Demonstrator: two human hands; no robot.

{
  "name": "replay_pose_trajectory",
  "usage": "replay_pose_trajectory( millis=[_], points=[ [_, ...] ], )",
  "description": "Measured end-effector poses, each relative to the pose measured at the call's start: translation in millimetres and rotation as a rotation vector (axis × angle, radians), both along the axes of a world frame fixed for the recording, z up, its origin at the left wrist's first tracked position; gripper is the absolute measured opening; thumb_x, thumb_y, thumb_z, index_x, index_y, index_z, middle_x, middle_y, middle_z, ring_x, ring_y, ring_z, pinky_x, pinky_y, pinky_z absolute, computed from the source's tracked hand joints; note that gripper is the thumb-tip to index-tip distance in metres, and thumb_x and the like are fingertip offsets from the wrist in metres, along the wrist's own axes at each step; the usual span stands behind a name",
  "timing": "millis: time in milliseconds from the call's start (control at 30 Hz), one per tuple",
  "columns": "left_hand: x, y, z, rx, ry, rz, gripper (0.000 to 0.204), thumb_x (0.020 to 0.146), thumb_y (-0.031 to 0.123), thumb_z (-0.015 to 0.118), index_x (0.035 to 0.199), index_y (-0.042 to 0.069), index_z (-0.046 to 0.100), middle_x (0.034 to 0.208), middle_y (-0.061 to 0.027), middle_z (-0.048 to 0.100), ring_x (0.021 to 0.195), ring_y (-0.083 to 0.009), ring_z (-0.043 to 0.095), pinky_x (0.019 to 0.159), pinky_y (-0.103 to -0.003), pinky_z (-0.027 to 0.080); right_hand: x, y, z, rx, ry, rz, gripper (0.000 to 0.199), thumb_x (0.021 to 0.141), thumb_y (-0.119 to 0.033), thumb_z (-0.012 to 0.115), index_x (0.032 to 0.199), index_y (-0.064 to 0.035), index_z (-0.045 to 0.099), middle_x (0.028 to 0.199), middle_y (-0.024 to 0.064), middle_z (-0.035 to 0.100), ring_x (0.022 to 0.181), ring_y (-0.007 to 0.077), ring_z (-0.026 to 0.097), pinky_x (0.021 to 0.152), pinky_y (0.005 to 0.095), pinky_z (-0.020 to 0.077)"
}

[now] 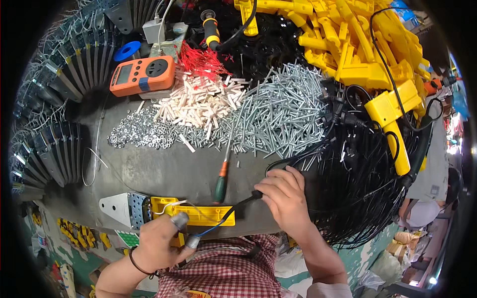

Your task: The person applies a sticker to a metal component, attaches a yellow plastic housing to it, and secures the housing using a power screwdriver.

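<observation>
My left hand (161, 241), with grey coverings on thumb and forefinger, is closed at the bared blue wire (213, 228); the wire's tip is hidden at the thumb. In my right hand (287, 198) is the black power cable (243, 202) this wire comes from, gripped near its thicker sleeve. Between the hands lies an open yellow plastic handle shell (208, 214), partly under my left hand. A perforated metal part with a pale tapered plate (117, 208) adjoins its left end, and a white wire (171, 205) loops over it. A green-handled screwdriver (221, 186) lies just beyond.
Piles of screws (283, 109), nuts (141, 130) and cream-coloured small sticks (201, 102) spread across the table. An orange meter (142, 75) stands behind. Yellow shells (367, 49) heap at far right, above bundled black cables (348, 193). Fanned metal parts (59, 154) line the left.
</observation>
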State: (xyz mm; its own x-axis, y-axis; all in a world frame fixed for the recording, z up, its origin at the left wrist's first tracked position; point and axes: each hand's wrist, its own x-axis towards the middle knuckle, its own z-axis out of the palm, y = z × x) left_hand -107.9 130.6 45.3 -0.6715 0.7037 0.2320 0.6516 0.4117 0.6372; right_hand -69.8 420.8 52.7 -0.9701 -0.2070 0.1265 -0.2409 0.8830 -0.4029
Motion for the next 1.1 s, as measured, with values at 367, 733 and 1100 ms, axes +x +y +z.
replay_pose_trajectory(
  millis=[367, 733, 1100],
  points=[
    [0, 6, 24, -0.279, 0.137, -0.079, 0.05, 0.07, 0.006, 0.062, 0.12, 0.012, 0.059, 0.098, -0.0127, 0.057, 0.071, -0.0209, 0.062, 0.056, -0.031, 0.053, 8, -24, -3, -0.117, 0.107, 0.068, 0.026, 0.069, -0.01, 0.073, 0.094, -0.0072, 0.065, 0.087, 0.0023, 0.06, 0.088, 0.0202, 0.058, 0.095, 0.045, 0.0323],
    [3, 18, 31, -0.409, 0.144, -0.083, 0.024, 0.075, 0.007, 0.058, 0.095, -0.004, 0.06, 0.103, -0.0184, 0.055, 0.071, -0.0235, 0.061, 0.065, -0.03, 0.053, -5, -74, 17, -0.527, -0.058, 0.189, 0.037, 0.077, -0.006, 0.064, 0.112, 0.0, 0.056, 0.105, 0.0117, 0.054, 0.09, 0.0265, 0.059, 0.08, 0.0397, 0.0477],
    [-7, 10, 45, -0.235, 0.193, -0.023, 0.026, 0.073, 0.009, 0.059, 0.096, -0.004, 0.058, 0.111, -0.014, 0.055, 0.09, -0.0239, 0.058, 0.073, -0.031, 0.051, -14, -96, -20, -0.349, -0.016, 0.128, 0.029, 0.074, -0.006, 0.067, 0.102, -0.0095, 0.063, 0.09, 0.0051, 0.054, 0.081, 0.0221, 0.061, 0.064, 0.0326, 0.051]
  ],
)
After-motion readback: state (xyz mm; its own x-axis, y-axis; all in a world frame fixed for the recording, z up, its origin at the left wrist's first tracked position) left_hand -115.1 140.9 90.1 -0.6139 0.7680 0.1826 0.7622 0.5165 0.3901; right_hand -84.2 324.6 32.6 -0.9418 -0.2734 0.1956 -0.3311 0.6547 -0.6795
